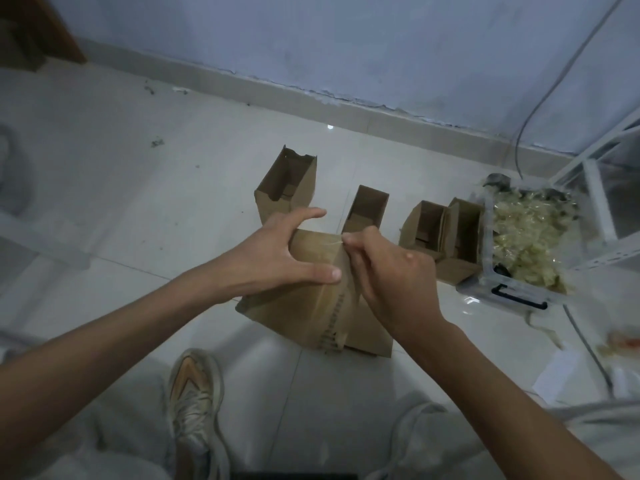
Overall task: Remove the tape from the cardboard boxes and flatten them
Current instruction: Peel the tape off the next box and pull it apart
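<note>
Left hand point(287, 251) grips cardboard box point(294, 306); right hand point(391, 271) pinches tape point(337, 299) — open boxes point(367, 209) behind.

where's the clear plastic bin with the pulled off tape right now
In the head view, the clear bin sits on the floor at right, beside the open boxes and against the white shelf frame.

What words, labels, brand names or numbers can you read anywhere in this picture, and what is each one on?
None can be read.
Held cardboard box: a row of dark marks along its tape, too blurred to tell if it is print.
White paper on the floor: shows no legible text.
Clear plastic bin, open boxes and shoe: no lettering visible.
</note>
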`<state>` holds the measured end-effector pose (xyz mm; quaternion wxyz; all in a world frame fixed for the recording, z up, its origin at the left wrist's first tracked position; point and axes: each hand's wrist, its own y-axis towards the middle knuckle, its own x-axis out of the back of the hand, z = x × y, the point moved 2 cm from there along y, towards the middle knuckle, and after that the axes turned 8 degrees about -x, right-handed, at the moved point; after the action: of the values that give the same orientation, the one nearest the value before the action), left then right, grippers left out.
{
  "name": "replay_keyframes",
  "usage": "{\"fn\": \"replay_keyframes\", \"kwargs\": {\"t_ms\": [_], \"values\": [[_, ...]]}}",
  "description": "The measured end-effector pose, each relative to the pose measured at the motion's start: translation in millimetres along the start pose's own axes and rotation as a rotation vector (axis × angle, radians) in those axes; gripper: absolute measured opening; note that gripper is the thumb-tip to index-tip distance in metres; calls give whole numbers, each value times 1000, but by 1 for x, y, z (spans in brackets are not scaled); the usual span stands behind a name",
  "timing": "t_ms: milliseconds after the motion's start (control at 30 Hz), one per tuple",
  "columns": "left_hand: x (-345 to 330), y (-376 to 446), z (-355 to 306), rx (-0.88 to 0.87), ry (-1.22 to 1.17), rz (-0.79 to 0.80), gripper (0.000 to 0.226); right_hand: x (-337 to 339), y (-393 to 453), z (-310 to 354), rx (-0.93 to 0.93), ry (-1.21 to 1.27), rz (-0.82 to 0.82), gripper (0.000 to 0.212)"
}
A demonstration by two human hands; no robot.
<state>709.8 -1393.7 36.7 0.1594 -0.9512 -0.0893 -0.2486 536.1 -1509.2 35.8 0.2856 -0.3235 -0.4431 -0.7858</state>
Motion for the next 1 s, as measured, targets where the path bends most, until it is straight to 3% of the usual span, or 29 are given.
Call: {"fn": "replay_keyframes", "kwargs": {"t_ms": [67, 167, 333, 500, 700, 900, 1000], "values": [[-2, 1, -1, 3, 33, -24, 84, 4, 2, 1, -41, -7, 21, 58], [-6, 1, -1, 3, 192, -35, 64, 2, -1, 3, -158, 60, 59, 32], [-11, -3, 1, 41, 277, -34, 59, -7, -7, 5, -403, 201, 126, 2], [-12, -7, -3, 28, 344, -57, 59, -8, -3, 4, -600, 410, 158, 10], [-10, -8, -7, -62, 367, -163, 60, -8, 3, 0, -655, 603, 279, 12], [-9, -11, -5, -143, 379, -229, 66, 0, 9, 4, -525, 524, 299, 19], [-9, -13, -7, -217, 487, -252, 71, 4, 14, 5, -505, 540, 369, 9]]}}
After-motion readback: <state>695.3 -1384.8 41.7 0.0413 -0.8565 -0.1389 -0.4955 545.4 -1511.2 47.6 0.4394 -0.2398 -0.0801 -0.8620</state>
